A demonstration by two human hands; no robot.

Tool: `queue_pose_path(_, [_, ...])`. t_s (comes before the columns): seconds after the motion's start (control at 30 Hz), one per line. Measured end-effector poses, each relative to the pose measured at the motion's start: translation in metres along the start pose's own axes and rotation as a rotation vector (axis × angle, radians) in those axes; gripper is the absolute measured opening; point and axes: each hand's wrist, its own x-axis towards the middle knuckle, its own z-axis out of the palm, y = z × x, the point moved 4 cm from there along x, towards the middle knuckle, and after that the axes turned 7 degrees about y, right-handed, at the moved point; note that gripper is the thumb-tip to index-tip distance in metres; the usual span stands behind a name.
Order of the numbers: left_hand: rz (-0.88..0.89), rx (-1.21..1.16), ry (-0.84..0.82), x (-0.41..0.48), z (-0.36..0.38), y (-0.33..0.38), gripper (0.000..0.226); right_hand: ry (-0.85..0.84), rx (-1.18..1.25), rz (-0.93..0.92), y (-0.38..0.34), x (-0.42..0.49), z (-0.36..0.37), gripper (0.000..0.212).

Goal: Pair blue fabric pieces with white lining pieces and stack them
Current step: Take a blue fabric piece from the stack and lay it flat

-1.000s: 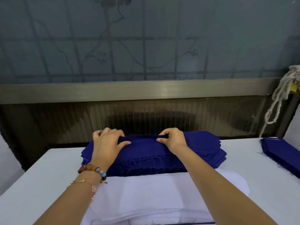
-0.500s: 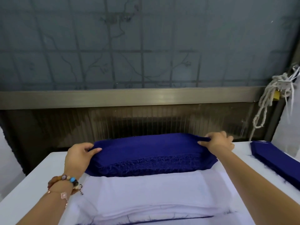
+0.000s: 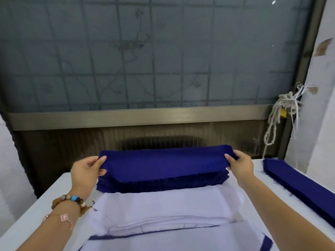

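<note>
Two pinches, one at each end: the left hand (image 3: pixel 85 171) has its thumb on top and its fingers underneath the left end of the top blue piece (image 3: pixel 163 163). The right hand (image 3: pixel 239 165) nips the right end the same way. The cloth is stretched flat between them, lifted just clear of the blue stack (image 3: pixel 163 184) at the far side of the table (image 3: pixel 32 214). In front of that stack, touching its near edge, lies the white lining stack (image 3: pixel 163 205), many layers deep. Closer again, at the bottom of the view, sits the paired pile (image 3: pixel 172 240). It has white on top with thin blue edges peeping out beneath, so some pairs look done, though how many I can't tell. Well apart on the right, a second blue pile (image 3: pixel 306 189) runs along the table edge, and its part in the job isn't clear. With both feeder stacks this thick, I'd judge most of the work is ahead. This piece looks mid pick-up, not yet laid against a lining. There's a beaded bracelet (image 3: pixel 72 200) on the left wrist and a knotted rope (image 3: pixel 277 120) hanging by the window frame.
</note>
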Motion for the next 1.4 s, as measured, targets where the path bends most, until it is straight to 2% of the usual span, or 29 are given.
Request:
queue_pose_path(0.13, [-0.092, -0.001, -0.023, -0.025, -0.017, -0.001, 0.02, -0.011, -0.016, 0.021, 0.009, -0.02, -0.022, 0.018])
queue_pose_path(0.27, [-0.21, 0.021, -0.029, -0.055, -0.04, -0.008, 0.019, -0.036, -0.062, 0.051, 0.024, -0.046, -0.049, 0.01])
queue_pose_path(0.4, [-0.303, 0.07, -0.123, -0.083, -0.065, -0.024, 0.009, -0.092, -0.167, 0.066, 0.043, -0.077, -0.077, 0.008])
queue_pose_path(0.63, [-0.383, 0.174, -0.212, -0.117, -0.098, -0.049, 0.011, -0.133, -0.306, -0.051, 0.053, -0.123, -0.117, 0.015])
queue_pose_path(0.83, [-0.255, 0.257, -0.312, -0.141, -0.108, -0.061, 0.014, -0.159, -0.368, -0.122, 0.056, -0.148, -0.122, 0.029])
queue_pose_path(1.0, [-0.127, 0.363, -0.259, -0.146, -0.11, -0.061, 0.016, -0.162, -0.481, -0.19, 0.058, -0.152, -0.119, 0.025])
queue_pose_path(1.17, [-0.073, 0.353, -0.214, -0.15, -0.11, -0.053, 0.009, -0.153, -0.527, -0.115, 0.062, -0.142, -0.117, 0.007])
queue_pose_path(1.3, [-0.063, 0.311, -0.192, -0.15, -0.113, -0.054, 0.014, -0.078, -0.512, -0.063, 0.065, -0.134, -0.12, 0.02])
queue_pose_path(1.4, [-0.043, 0.31, -0.185, -0.15, -0.114, -0.058, 0.022, -0.052, -0.561, -0.092, 0.068, -0.134, -0.119, 0.021])
